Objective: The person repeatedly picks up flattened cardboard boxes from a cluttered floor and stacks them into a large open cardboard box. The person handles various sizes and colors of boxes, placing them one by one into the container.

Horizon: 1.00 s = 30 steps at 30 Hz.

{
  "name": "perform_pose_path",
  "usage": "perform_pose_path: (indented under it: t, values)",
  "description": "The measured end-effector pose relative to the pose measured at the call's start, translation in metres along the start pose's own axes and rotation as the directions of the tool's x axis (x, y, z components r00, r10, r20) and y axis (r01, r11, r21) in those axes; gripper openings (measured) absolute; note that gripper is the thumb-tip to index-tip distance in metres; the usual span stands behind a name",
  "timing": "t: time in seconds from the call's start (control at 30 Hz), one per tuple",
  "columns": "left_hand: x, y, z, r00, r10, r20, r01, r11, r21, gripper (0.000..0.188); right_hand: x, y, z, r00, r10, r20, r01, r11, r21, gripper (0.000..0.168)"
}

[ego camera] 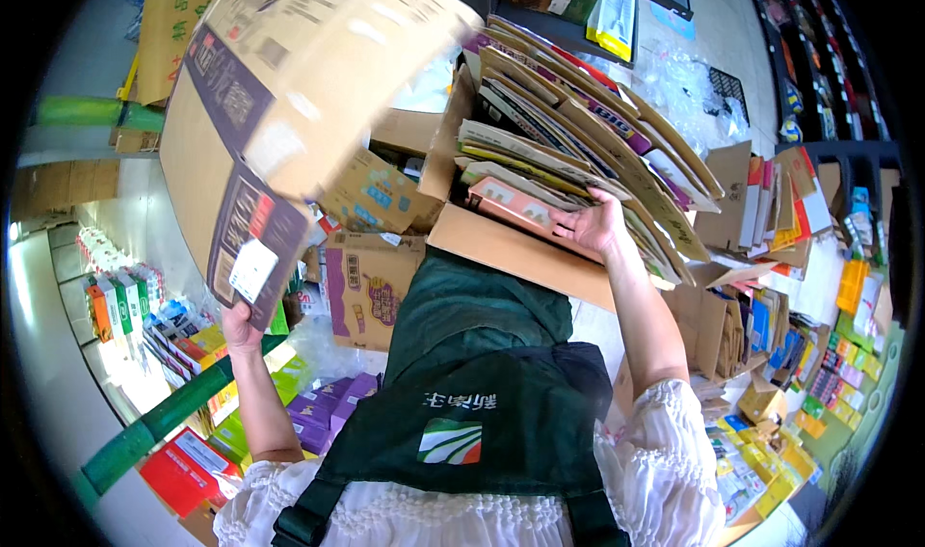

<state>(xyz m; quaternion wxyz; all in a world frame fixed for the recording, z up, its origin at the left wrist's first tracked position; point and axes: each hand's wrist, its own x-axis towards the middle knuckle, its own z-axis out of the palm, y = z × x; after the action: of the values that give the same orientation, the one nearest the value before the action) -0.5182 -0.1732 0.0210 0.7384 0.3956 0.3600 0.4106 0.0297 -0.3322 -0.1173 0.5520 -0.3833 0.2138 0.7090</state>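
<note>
My left hand (pixel 243 327) grips the lower flap of a large cardboard box (pixel 303 91), which is raised at the left and partly blurred. Dark purple printed panels and a white label show on its side. Before me stands an open cardboard carton (pixel 520 258), packed with flattened cardboard sheets (pixel 578 128) standing on edge. Over the near part of these sheets lies my right hand (pixel 596 222), fingers spread, beside a pink printed carton (pixel 513 207). Whether its fingertips press on the cardboard I cannot tell.
Another printed carton (pixel 372 287) stands left of my legs. A green rail (pixel 166 402) runs along the left, near purple boxes (pixel 332 406) and a red box (pixel 189 472). More folded cardboard (pixel 759 200) fills the right side. Clear plastic wrap (pixel 672 91) lies on the floor beyond.
</note>
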Motion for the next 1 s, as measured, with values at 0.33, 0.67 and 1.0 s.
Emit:
perform_pose_path:
  t: [0.33, 0.67, 1.0]
  values:
    - [-0.049, -0.011, 0.003, 0.987, -0.129, -0.093, 0.158, 0.871, 0.466, 0.068, -0.002, -0.008, -0.011, 0.995, 0.099, 0.026, -0.095, 0.987, -0.129, 0.075]
    - [0.048, -0.120, 0.059, 0.987, -0.162, 0.005, 0.126, 0.789, 0.602, 0.036, -0.024, 0.003, -0.041, 0.992, -0.029, 0.119, 0.025, 0.999, 0.032, 0.050]
    - [0.118, -0.255, 0.080, 0.993, -0.113, 0.036, 0.072, 0.819, 0.569, 0.028, -0.076, 0.001, -0.139, 0.946, -0.310, -0.096, 0.311, 0.950, -0.007, 0.059]
